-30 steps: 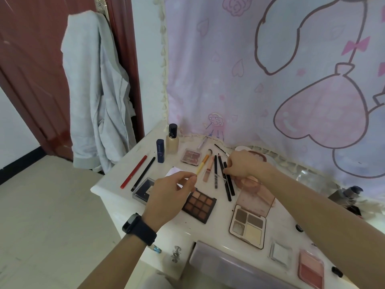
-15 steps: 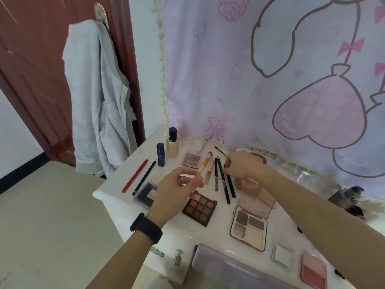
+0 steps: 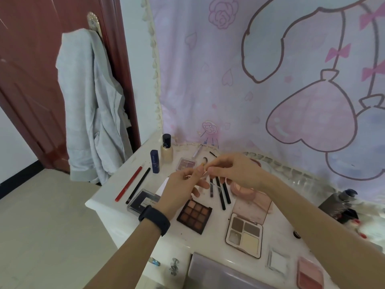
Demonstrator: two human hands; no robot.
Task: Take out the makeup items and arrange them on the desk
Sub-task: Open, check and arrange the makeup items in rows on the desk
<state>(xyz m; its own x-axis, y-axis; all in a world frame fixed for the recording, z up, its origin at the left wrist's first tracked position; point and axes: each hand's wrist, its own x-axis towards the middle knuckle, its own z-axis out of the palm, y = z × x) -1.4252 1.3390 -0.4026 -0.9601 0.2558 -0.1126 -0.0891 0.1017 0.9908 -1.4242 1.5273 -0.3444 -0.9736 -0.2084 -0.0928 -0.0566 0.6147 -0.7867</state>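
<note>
Above the white desk my left hand and my right hand meet fingertip to fingertip. Together they pinch a small thin pale stick; what it is stays unclear. Beneath them lie several black pencils, partly hidden by the hands. A nine-pan brown eyeshadow palette sits near my left wrist, an open four-pan palette to its right. A red pencil and a black pencil lie at the desk's left edge.
A foundation bottle and a navy tube stand at the back left, with a small blush palette beside them. A black compact, a pink compact and a pink blush lie around. A grey garment hangs on the door.
My left hand has risen and moved right to meet my right hand, which lifted off the black pencils. Both now pinch the thin stick together.
</note>
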